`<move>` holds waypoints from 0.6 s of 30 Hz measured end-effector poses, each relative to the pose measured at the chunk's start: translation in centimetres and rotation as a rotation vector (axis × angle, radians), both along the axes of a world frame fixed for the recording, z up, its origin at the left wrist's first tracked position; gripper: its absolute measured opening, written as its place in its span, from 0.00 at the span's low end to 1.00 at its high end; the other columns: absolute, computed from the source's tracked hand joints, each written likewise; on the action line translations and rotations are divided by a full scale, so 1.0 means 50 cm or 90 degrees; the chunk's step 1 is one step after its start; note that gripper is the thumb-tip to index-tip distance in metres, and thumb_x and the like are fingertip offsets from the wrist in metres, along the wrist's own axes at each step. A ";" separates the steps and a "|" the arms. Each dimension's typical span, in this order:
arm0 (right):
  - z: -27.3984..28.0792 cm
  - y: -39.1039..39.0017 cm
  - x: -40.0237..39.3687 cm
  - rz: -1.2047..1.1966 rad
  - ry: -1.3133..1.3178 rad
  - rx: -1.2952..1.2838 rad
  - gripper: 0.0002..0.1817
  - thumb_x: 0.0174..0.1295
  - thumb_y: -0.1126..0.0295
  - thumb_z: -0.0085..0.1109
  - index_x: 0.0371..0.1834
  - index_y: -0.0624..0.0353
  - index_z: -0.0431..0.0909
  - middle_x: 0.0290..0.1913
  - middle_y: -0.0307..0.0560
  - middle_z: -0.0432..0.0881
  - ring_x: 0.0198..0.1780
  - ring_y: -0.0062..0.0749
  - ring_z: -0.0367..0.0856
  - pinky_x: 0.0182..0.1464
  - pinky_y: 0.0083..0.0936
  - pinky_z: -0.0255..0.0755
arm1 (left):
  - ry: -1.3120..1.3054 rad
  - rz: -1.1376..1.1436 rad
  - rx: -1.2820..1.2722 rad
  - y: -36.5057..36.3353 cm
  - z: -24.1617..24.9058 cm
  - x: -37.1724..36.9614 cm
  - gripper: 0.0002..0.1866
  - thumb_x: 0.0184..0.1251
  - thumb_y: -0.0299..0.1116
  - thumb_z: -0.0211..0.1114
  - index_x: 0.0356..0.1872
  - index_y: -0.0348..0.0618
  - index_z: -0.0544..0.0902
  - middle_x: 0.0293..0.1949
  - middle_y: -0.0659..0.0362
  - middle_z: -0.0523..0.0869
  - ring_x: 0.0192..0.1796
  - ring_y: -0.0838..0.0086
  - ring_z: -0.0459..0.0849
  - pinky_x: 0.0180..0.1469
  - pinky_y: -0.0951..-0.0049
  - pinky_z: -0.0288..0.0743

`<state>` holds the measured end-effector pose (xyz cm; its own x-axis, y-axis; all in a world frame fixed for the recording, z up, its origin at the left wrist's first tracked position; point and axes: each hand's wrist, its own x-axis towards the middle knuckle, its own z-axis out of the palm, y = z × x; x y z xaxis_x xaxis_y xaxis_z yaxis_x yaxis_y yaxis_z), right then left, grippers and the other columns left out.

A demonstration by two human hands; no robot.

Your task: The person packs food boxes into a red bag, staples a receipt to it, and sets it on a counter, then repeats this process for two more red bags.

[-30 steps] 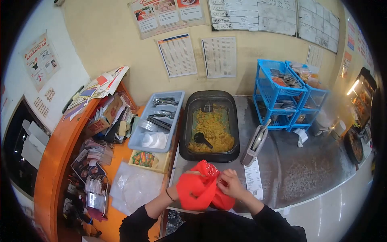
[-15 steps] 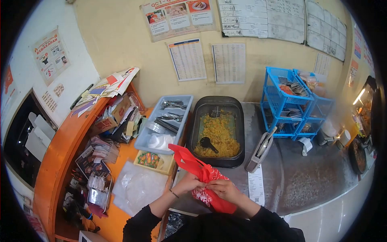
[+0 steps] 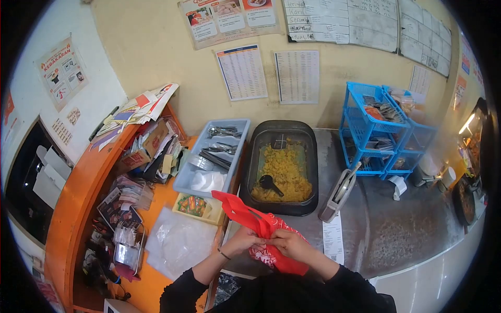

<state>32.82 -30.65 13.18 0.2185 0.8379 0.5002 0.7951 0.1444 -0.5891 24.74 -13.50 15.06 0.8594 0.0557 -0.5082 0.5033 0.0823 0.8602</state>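
Observation:
A red bag with white print is held low in front of my body, its upper end pointing up and left. My left hand pinches its left edge, and a band circles that wrist. My right hand grips the bag from the right, its fingertips meeting those of my left hand. Just beyond the bag stands a black tray of yellow rice with a black ladle lying in it.
A blue-grey cutlery tray and a cream box of small packets stand left. Plastic sheets lie on the orange counter. Right of the black tray are a grey device, a paper receipt and blue basket shelves.
The bag's upper end has shifted slightly left, and both hands still hold it. The camera view has moved a little.

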 end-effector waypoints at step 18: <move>0.013 0.004 0.009 0.045 0.045 -0.032 0.09 0.45 0.81 0.53 0.31 0.64 0.77 0.30 0.50 0.75 0.34 0.42 0.76 0.38 0.31 0.71 | -0.095 -0.007 -0.044 0.008 -0.034 -0.023 0.12 0.56 0.22 0.58 0.43 0.35 0.73 0.34 0.55 0.81 0.35 0.74 0.82 0.37 0.78 0.78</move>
